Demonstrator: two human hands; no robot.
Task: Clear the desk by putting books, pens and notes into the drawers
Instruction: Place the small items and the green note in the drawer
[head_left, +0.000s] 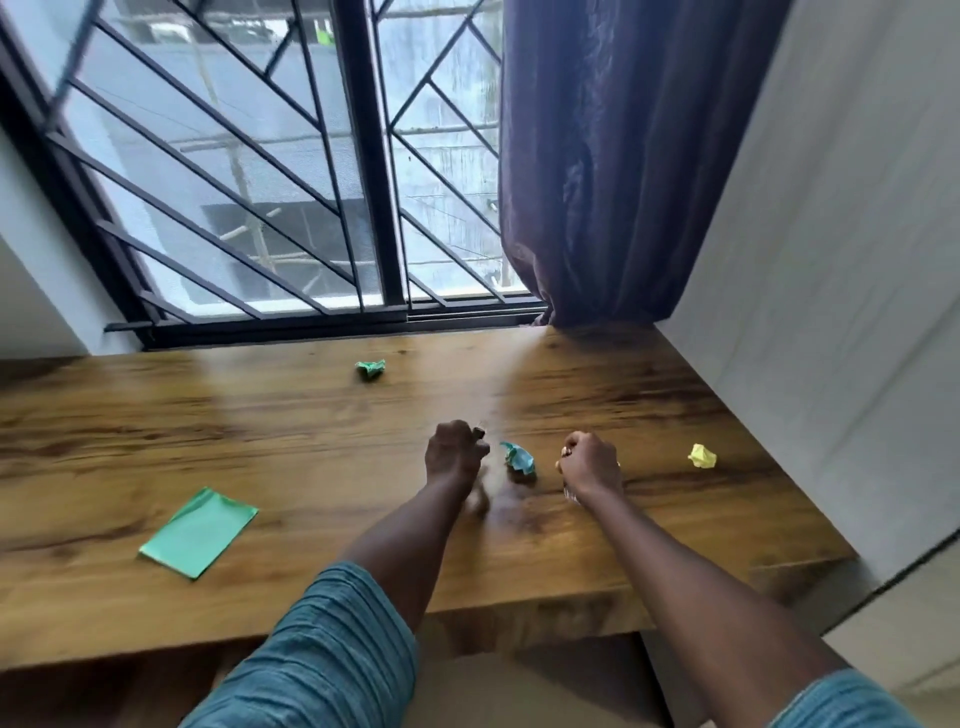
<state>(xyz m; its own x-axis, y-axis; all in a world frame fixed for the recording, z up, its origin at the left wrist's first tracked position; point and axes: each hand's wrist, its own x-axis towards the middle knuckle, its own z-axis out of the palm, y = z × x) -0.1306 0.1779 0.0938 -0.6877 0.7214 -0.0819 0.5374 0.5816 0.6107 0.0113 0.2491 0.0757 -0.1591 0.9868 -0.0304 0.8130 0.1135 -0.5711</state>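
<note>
My left hand is closed over the wooden desk, with a thin dark-tipped pen sticking out of its fingers, blurred. My right hand is a fist around a clear pen whose end shows under the wrist. Between the hands lies a crumpled blue-green note, touching neither. A crumpled green note sits far back near the window. A crumpled yellow note lies to the right. A flat green note rests at the front left. No drawer is in view.
A barred window runs along the desk's far edge, with a purple curtain hanging down to the back right corner. A white wall bounds the desk's right side. The front edge is close to my body.
</note>
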